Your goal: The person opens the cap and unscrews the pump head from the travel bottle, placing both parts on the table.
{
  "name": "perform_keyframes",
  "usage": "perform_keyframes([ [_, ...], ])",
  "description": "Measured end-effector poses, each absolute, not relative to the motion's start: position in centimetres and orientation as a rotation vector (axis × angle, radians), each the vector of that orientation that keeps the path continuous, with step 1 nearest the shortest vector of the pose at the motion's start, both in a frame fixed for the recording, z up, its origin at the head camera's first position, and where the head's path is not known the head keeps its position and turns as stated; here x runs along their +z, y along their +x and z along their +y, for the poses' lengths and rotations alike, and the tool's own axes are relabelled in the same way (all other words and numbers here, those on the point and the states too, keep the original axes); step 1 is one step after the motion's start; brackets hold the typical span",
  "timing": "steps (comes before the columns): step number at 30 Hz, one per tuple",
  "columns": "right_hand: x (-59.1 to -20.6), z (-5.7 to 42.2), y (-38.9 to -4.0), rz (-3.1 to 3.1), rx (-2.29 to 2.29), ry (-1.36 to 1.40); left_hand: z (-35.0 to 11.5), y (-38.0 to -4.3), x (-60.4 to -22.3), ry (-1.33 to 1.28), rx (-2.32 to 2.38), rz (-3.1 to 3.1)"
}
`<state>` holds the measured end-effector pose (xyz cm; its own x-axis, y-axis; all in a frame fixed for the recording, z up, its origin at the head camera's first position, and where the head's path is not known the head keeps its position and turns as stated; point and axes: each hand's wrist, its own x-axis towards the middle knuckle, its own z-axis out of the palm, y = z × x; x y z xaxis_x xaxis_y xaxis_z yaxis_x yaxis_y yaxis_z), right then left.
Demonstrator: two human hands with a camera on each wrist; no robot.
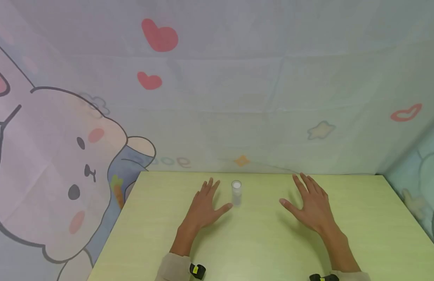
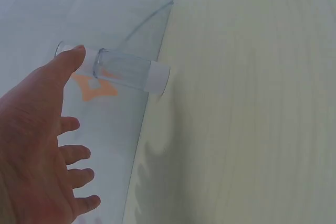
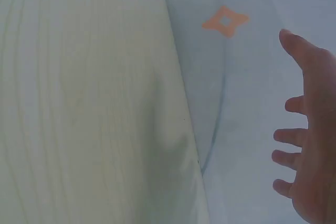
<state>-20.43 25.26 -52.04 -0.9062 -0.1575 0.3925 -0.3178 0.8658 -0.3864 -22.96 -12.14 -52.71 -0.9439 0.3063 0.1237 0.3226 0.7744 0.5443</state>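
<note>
A small clear cylinder (image 1: 236, 194), like a slim bottle or tube with white bands, stands upright on the table (image 1: 259, 242) toward its back edge. Just left of it is my left hand (image 1: 204, 210), fingers spread and thumb pointing toward the cylinder. In the left wrist view, the thumb overlaps the upper part of the clear cylinder (image 2: 123, 68); whether they touch I cannot tell. My right hand (image 1: 313, 208) hovers over the table farther right, its fingers extended and holding nothing. The right wrist view shows that hand (image 3: 317, 140) with thumb and fingers apart.
Behind the table hangs a pale printed cloth (image 1: 231, 86) with hearts and stars. A large cartoon rabbit (image 1: 62, 168) is printed on it at the left. The table's back edge (image 1: 266, 173) meets the cloth.
</note>
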Motion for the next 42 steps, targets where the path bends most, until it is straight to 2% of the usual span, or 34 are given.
perform_keyframes([
  [9, -51.8, 24.6, -21.0, -2.595, 0.688, 0.381, -11.5, -23.2, -52.5, -0.509, -0.9, -2.924],
  [17, -51.7, 23.6, -21.1, -2.598, 0.78, 0.402, -10.9, -23.3, -52.8, -0.501, -1.105, -2.917],
  [42, -51.4, 21.1, -21.1, -2.71, 0.984, 0.384, -9.2, -23.4, -54.1, -0.528, -1.145, -2.773],
])
